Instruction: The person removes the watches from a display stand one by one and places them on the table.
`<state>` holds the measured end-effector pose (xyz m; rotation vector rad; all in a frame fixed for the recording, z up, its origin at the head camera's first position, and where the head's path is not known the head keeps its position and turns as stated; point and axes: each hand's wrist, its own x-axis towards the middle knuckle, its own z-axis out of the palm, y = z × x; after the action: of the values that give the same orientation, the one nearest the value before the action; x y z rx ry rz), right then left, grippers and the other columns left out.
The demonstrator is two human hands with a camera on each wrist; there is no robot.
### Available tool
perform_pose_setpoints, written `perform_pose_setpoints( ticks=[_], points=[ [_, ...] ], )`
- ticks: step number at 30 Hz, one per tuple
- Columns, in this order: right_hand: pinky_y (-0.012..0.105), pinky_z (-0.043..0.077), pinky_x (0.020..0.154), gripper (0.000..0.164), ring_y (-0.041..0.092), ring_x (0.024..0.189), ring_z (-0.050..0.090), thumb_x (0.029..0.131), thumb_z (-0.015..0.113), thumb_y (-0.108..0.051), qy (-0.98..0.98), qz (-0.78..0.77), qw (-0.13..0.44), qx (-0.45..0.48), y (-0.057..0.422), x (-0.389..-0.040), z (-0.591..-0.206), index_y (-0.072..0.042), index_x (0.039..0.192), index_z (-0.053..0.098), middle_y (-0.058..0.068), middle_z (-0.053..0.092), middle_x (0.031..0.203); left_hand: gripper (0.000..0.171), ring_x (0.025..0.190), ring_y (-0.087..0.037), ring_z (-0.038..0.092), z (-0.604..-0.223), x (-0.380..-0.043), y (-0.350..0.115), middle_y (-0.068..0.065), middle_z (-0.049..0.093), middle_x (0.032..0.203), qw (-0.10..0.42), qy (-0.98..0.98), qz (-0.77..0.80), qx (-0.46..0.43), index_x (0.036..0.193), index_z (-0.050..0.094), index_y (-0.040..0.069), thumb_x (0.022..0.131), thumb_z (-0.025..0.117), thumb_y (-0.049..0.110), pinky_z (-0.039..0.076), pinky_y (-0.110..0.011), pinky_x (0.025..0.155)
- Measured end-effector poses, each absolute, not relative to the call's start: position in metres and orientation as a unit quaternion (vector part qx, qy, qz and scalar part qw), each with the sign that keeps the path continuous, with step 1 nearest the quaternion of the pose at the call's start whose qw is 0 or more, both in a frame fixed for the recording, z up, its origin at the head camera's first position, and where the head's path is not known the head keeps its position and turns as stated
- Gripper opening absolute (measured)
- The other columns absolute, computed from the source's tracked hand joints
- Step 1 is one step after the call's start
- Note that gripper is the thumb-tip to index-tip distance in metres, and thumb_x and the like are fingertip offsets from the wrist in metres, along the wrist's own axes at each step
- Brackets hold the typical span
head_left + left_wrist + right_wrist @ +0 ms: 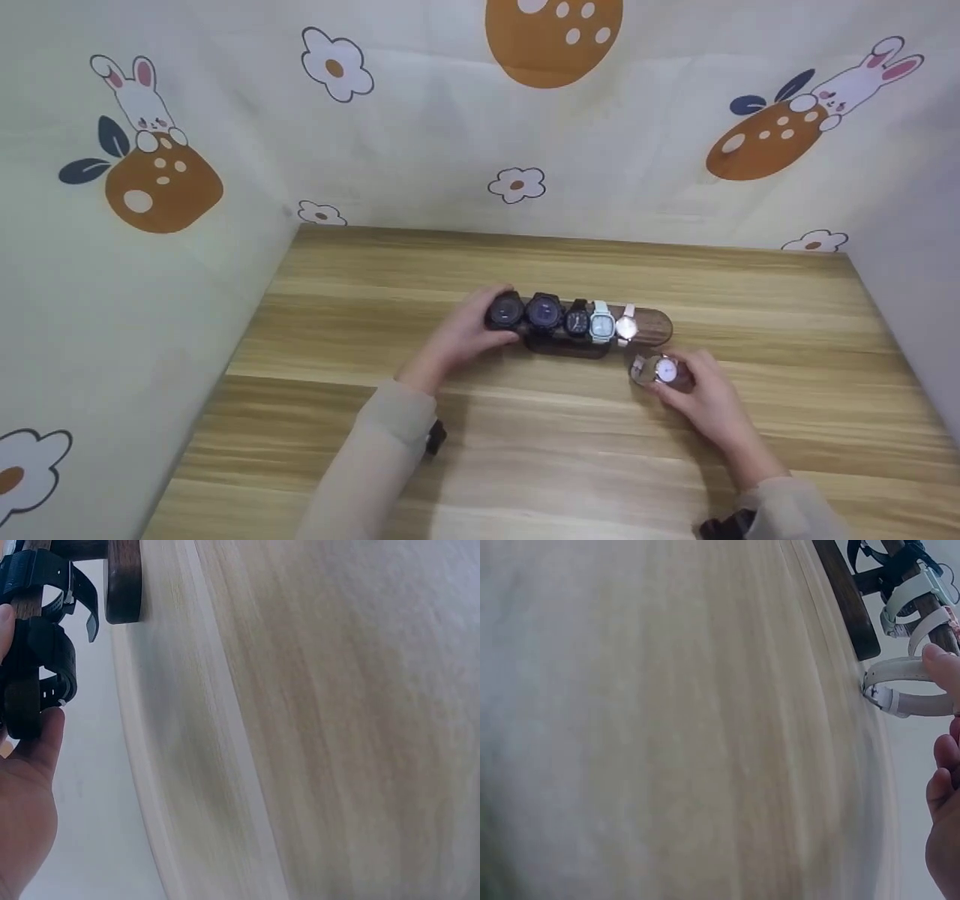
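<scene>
A dark wooden watch stand [654, 328] holds a row of watches on its bar. At its left end my left hand [466, 330] grips the bar, thumb in front and fingers behind, around a large black watch [506, 310]. In the left wrist view the thumb touches the bar's end beside that watch's black strap [56, 652]. My right hand [709, 397] pinches a small watch with a white dial [666, 369], just in front of the stand's right end. Its pale strap [900, 673] is fastened in a loop, seen in the right wrist view.
Along the bar sit a dark bluish watch [544, 311], a small black one [577, 321], a mint-coloured one [601, 325] and a white-strapped one [626, 328]. A wood-grain table [540, 450] lies below. Printed cloth walls [420, 150] stand behind and at the sides.
</scene>
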<state>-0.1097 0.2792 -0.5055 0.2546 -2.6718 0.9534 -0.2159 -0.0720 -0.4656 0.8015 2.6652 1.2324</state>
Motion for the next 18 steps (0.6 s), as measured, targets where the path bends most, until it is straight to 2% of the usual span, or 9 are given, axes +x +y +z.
perform_pose_setpoints(
  ticks=[8,13,18],
  points=[
    [0.029,0.045,0.071,0.051,0.016,0.081,0.048,0.067,0.083,-0.012,-0.921,0.370,0.096,0.071,0.278,-0.107,-0.510,0.000,0.112,0.062,0.003,0.053,0.089,0.073,0.120,-0.028,0.047,-0.466,-0.217,-0.073,-0.015,0.049,0.132,0.041,0.870,0.410,0.270,0.137,0.041,0.004,0.076,0.077,0.024,0.034,-0.040,0.105],
    [0.034,0.045,0.078,0.052,0.018,0.087,0.051,0.067,0.084,-0.015,-0.917,0.385,0.072,0.071,0.279,-0.105,-0.513,-0.004,0.113,0.063,0.004,0.056,0.096,0.073,0.121,-0.028,0.046,-0.466,-0.217,-0.072,-0.014,0.049,0.133,0.045,0.872,0.407,0.269,0.137,0.042,0.005,0.076,0.077,0.023,0.034,-0.040,0.105],
    [0.025,0.044,0.077,0.049,0.013,0.087,0.052,0.066,0.084,-0.012,-0.908,0.406,0.066,0.084,0.280,-0.105,-0.518,-0.005,0.111,0.065,0.000,0.057,0.097,0.075,0.123,-0.029,0.045,-0.464,-0.216,-0.072,-0.015,0.046,0.136,0.055,0.873,0.409,0.261,0.138,0.041,0.005,0.076,0.077,0.023,0.033,-0.041,0.106]
  ],
)
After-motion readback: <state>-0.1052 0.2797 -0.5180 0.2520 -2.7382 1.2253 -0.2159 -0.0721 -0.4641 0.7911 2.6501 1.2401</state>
